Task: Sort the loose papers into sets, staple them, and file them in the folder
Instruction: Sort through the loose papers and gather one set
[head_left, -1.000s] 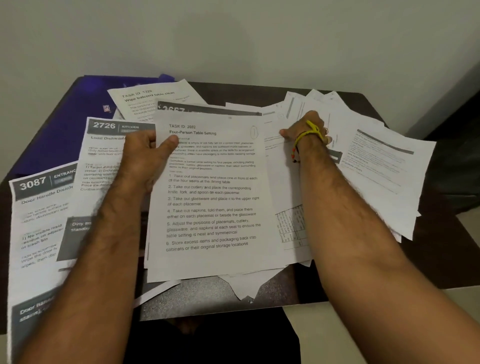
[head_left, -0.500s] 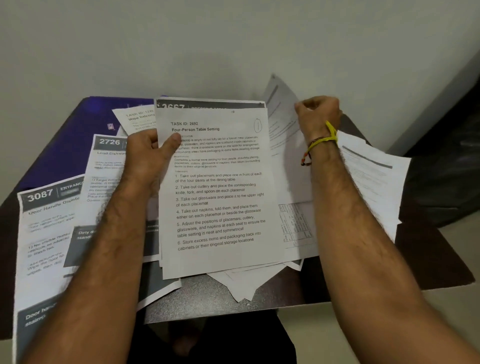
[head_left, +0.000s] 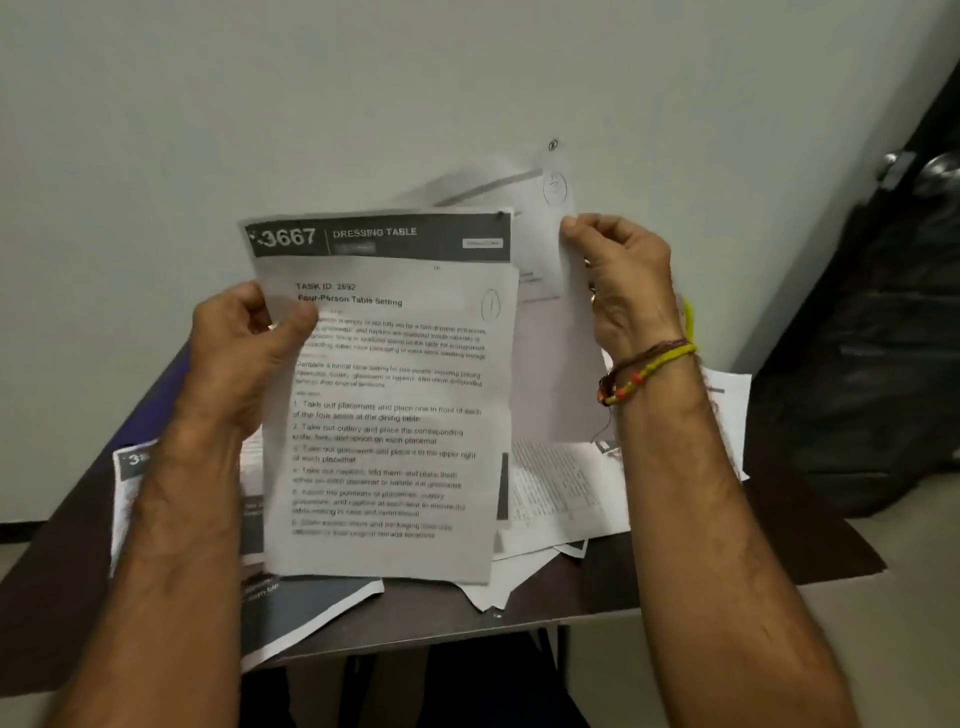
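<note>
**A:** Head view, the only one we get: the left hand (head_left: 249, 353) is holding a small stack up off the table (head_left: 597, 587), thumb clamped over the front of the "Four-Person Table Setting" sheet (head_left: 384, 441), fingers behind it. The 3667 "Dressing Table" page (head_left: 379, 236) is peeking out right behind it.

**B:** And 1 second ago that stack was lying flat on the pile, yeah?

**A:** Yep. It's been coming up the whole time, and now it's standing nearly upright in front of the wall. Meanwhile the right hand (head_left: 623, 280) is pinching a separate sheet (head_left: 550, 249) by its edge, fingers closed on it, just right of the stack. Earlier that hand was down on the right-side papers.

**B:** So they're building a set?

**A:** That's my read. Looks like the lifted sheet is getting matched against the stack, probably about to tuck in behind. It's blurry though, so I can't read it.

**B:** Rest of the job?

**A:** Plenty of loose papers (head_left: 566, 488) are sitting on the table under the hands. Something blue (head_left: 174, 374) is at the left edge, maybe the folder. No stapler showing, so stapling and filing aren't started.
</note>
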